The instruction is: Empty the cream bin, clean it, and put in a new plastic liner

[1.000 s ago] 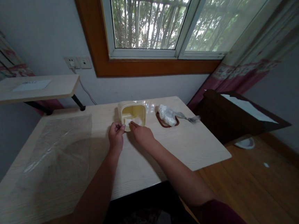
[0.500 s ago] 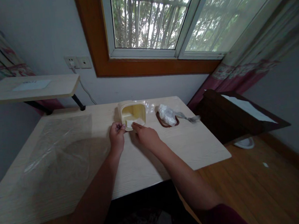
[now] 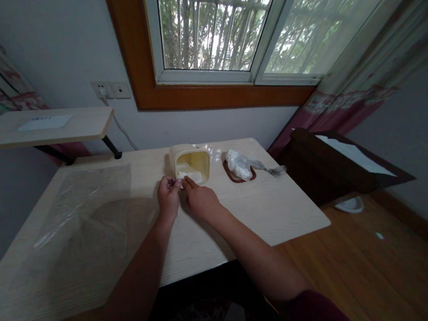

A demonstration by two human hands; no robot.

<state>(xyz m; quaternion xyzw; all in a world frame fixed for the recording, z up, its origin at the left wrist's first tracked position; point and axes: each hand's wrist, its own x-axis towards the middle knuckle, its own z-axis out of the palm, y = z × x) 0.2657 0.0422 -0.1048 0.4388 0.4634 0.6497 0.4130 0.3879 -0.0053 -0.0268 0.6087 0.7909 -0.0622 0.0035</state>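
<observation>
A pale yellow box-like container [image 3: 190, 162] lies on its side on the light wooden table [image 3: 263, 211], its opening toward me with something white inside at the lower edge. My left hand [image 3: 168, 197] is curled, its fingertips pinched on a small white piece at the container's left front corner. My right hand [image 3: 199, 200] rests on the table just before the opening, its fingers together and reaching to that same white piece beside my left fingertips.
A crumpled clear plastic bag [image 3: 242, 164] lies on a brown ring to the right of the container. A clear plastic sheet [image 3: 87, 211] covers the table's left part. A side shelf [image 3: 42, 126] stands at left, a dark cabinet [image 3: 334, 167] at right.
My right hand has shifted a little left toward my left fingertips. The white piece inside the container sits slightly differently. My left hand has hardly moved.
</observation>
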